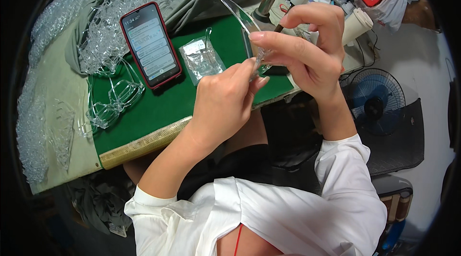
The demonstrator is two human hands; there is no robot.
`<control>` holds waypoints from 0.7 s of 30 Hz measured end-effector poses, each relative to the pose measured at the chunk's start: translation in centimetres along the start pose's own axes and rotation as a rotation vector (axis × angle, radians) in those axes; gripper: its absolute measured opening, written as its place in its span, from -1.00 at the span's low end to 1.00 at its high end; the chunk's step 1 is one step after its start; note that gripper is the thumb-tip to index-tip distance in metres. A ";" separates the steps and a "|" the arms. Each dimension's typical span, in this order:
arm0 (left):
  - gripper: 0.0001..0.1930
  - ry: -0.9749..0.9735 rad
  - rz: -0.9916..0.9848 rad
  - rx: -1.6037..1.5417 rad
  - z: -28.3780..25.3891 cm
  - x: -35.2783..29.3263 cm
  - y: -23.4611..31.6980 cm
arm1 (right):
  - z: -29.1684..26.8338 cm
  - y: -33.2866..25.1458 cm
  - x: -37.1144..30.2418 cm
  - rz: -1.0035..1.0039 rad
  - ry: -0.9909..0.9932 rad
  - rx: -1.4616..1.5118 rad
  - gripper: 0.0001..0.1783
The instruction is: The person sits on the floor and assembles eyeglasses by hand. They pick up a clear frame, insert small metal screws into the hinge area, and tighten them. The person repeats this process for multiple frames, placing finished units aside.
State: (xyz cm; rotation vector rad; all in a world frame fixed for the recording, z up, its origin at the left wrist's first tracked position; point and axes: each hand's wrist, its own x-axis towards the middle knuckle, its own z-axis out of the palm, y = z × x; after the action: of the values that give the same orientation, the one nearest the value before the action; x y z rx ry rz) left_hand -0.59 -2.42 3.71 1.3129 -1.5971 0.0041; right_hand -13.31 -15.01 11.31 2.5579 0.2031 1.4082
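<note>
Above the smooth green mat [168, 105], the left hand [225, 93] has its fingers closed on a glossy, clear plastic frame [232, 5]; the right hand [317, 59] curves loosely at it, whether gripping I can't tell; glassy, tangled frames [103, 40] heap beside a flat, red-rimmed phone [151, 45]

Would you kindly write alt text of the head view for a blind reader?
A person's left hand and right hand hold a clear plastic eyeglass frame in their grip above a green tabletop. To their left lie a red-cased smartphone, a small clear bag and heaped clear frames; a blue-bladed fan is at right.
</note>
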 end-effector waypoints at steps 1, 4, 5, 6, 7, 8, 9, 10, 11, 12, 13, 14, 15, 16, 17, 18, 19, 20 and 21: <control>-0.75 0.006 0.006 0.000 0.1 0.0 -0.1 | 0.0 0.0 0.1 0.008 -0.009 -0.004 -0.63; -0.76 0.011 0.009 0.004 0.0 0.0 -0.2 | 0.1 -0.1 0.2 0.025 -0.024 0.002 -0.63; -0.77 0.011 0.008 0.003 0.0 0.0 -0.2 | 0.1 -0.1 0.1 0.030 -0.029 0.006 -0.63; -0.77 0.011 0.004 0.000 0.0 0.0 -0.2 | 0.2 -0.1 0.1 0.031 -0.024 0.017 -0.63; -0.77 0.010 0.000 -0.004 0.0 -0.1 -0.2 | 0.2 0.0 0.0 0.033 -0.018 0.027 -0.62; -0.78 0.009 -0.004 -0.008 0.1 -0.1 -0.2 | 0.3 0.0 -0.1 0.035 -0.013 0.037 -0.62; -0.79 0.001 -0.030 -0.011 0.0 -0.1 -0.1 | 0.3 0.0 -0.1 0.037 -0.014 0.038 -0.62; -0.79 -0.007 -0.056 -0.015 -0.2 0.0 0.2 | 0.3 0.0 -0.1 0.038 -0.014 0.038 -0.62; -0.78 -0.014 -0.082 -0.017 -0.3 0.0 0.3 | 0.3 0.0 -0.1 0.038 -0.013 0.038 -0.62; -0.77 -0.014 -0.082 -0.018 -0.3 0.0 0.3 | 0.3 0.2 0.0 0.026 -0.014 0.045 -0.61; -0.76 -0.014 -0.082 -0.020 -0.3 0.0 0.3 | 0.3 0.4 0.0 0.015 -0.015 0.051 -0.60; -0.75 -0.014 -0.082 -0.021 -0.3 0.0 0.2 | 0.3 0.5 0.1 0.003 -0.015 0.058 -0.59; -0.75 -0.013 -0.081 -0.018 -0.3 0.0 0.2 | 0.3 0.6 0.1 0.012 -0.017 0.068 -0.58; -0.75 -0.011 -0.079 -0.016 -0.3 0.0 0.2 | 0.3 0.6 0.2 0.020 -0.019 0.079 -0.57; -0.75 -0.010 -0.077 -0.013 -0.3 0.0 0.2 | 0.3 0.6 0.3 0.028 -0.020 0.088 -0.56; -0.75 -0.012 -0.077 -0.011 -0.3 0.0 0.2 | 0.2 0.4 0.3 0.083 -0.029 0.099 -0.57; -0.75 -0.013 -0.077 -0.009 -0.2 0.0 0.1 | 0.1 0.0 0.4 0.138 -0.038 0.111 -0.59; -0.75 -0.016 -0.076 -0.007 -0.2 0.1 0.0 | 0.0 -0.2 0.4 0.194 -0.045 0.121 -0.60; -0.74 -0.019 -0.081 -0.011 -0.3 0.1 0.1 | 0.0 -0.1 0.5 0.192 -0.047 0.125 -0.60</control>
State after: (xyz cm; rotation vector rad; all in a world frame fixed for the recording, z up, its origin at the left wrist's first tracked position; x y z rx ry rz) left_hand -0.44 -2.35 3.96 1.3722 -1.5570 -0.0670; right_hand -13.08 -14.77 11.67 2.7738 0.0392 1.4405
